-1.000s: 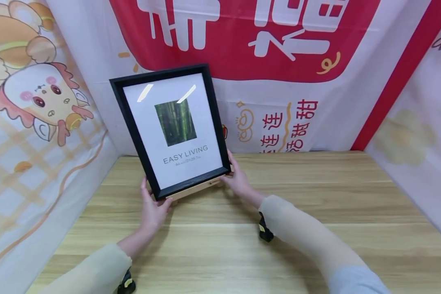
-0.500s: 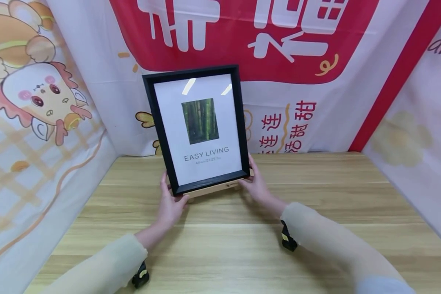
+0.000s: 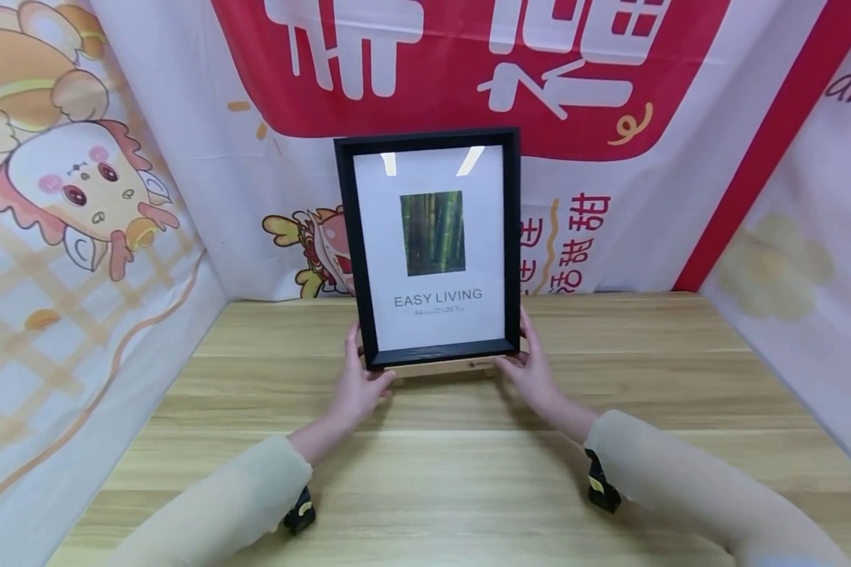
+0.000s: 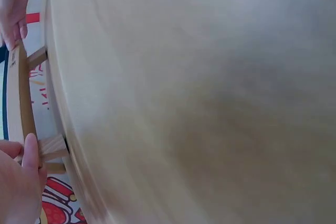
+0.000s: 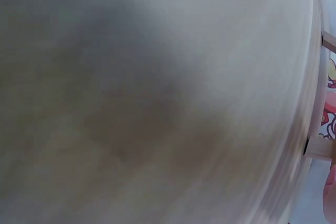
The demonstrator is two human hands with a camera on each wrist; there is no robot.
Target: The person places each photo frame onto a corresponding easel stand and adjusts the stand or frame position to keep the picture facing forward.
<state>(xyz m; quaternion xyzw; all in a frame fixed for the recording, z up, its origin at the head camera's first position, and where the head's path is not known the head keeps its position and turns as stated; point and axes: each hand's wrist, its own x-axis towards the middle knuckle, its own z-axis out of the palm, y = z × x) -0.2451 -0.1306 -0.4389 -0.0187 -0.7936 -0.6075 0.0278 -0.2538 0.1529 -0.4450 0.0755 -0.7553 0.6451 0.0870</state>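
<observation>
A black picture frame [image 3: 432, 236] with a bamboo print and the words "EASY LIVING" leans on a small wooden easel [image 3: 436, 368] at the back middle of the table. My left hand [image 3: 358, 390] grips the lower left corner, thumb at the front of the easel's ledge. At the lower right corner, my right hand [image 3: 535, 376] holds on in the same way. The left wrist view shows the ledge [image 4: 20, 98] between both hands, with short wooden legs [image 4: 52, 148] reaching down to the tabletop. Only part of the right hand [image 5: 329, 198] appears in the right wrist view, beside a leg.
A wood-grain tabletop [image 3: 425, 472] spreads in front of the easel and to both sides. Behind it hangs a white and red printed cloth [image 3: 574, 142]. Printed cloths also line the left side [image 3: 78, 315] and the right side [image 3: 794, 315].
Both hands have moved the easel and picture frame to the right across the table. The frame has turned from a leftward slant to nearly straight. The grip looks the same.
</observation>
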